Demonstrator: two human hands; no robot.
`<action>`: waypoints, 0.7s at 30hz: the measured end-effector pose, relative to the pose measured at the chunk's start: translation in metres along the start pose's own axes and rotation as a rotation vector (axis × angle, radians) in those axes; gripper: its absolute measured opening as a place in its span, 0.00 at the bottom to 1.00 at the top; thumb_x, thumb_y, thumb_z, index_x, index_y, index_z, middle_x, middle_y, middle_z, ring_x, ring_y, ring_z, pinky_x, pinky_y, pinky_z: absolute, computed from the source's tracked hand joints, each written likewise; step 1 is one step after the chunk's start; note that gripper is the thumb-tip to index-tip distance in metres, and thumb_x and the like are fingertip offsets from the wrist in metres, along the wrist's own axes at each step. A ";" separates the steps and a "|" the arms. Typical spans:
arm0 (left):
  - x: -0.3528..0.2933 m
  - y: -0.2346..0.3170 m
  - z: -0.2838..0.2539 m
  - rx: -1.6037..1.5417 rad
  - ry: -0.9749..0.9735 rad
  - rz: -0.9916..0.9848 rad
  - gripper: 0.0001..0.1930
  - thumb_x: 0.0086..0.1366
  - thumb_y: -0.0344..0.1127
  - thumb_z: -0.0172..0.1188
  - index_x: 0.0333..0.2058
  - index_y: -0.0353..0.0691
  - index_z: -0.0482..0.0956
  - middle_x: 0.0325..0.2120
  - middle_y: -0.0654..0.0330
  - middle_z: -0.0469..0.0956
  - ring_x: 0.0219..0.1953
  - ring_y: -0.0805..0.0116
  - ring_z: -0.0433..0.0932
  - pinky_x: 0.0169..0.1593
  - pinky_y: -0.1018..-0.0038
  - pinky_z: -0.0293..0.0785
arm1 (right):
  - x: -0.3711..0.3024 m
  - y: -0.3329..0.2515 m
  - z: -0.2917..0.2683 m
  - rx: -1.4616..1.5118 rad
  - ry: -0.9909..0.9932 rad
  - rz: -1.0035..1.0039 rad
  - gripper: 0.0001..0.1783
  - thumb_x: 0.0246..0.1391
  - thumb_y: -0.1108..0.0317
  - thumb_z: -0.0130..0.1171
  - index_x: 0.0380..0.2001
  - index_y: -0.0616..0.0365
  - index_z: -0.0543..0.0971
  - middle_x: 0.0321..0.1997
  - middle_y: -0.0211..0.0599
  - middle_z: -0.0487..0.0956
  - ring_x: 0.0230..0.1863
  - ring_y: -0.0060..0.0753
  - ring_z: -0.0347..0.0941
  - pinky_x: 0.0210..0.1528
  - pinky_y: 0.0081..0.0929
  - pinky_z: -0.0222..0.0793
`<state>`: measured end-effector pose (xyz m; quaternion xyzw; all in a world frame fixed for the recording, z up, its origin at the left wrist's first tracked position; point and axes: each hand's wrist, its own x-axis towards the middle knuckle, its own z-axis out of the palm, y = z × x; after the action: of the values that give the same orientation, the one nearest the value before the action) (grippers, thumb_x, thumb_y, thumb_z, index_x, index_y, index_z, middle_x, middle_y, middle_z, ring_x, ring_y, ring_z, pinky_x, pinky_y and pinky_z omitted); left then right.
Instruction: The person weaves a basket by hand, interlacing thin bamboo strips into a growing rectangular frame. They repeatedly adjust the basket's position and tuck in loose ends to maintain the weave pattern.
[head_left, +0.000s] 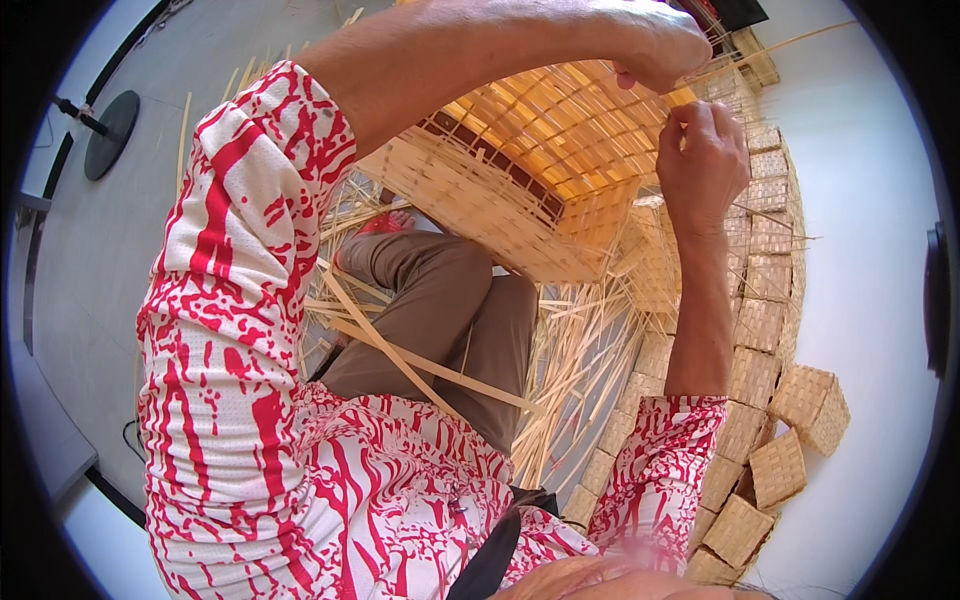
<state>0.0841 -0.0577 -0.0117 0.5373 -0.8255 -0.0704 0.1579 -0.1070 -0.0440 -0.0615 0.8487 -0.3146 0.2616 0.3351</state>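
Note:
A large woven bamboo basket (pixel 470 205) leans tilted above my lap, its slatted inside lit orange. My left arm reaches across the top, and my left hand (pixel 668 48) is curled closed at the basket's far right edge; what its fingers hold is hidden. Just below it, my right hand (pixel 706 160) is closed with bent fingers against the basket's right edge. A thin bamboo strip (pixel 790 42) sticks out to the right from between the two hands.
Loose bamboo strips (pixel 575 370) lie across the floor and over my brown trousers (pixel 430 320). Small woven boxes (pixel 765 270) stand in rows along the right, with several tumbled ones (pixel 778 468) near the white wall (pixel 860 200). A round black stand base (pixel 112 135) is far left.

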 end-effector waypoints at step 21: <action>-0.012 -0.009 0.004 -0.028 0.067 0.087 0.10 0.54 0.26 0.67 0.35 0.29 0.87 0.30 0.44 0.86 0.35 0.49 0.88 0.38 0.60 0.84 | 0.000 0.024 -0.015 0.193 0.019 -0.019 0.20 0.50 0.53 0.75 0.43 0.51 0.84 0.47 0.30 0.83 0.49 0.39 0.78 0.57 0.37 0.66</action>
<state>0.0956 -0.0505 -0.0204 0.5007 -0.8413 -0.0572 0.1958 -0.1275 -0.0467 -0.0421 0.8776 -0.2765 0.2955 0.2571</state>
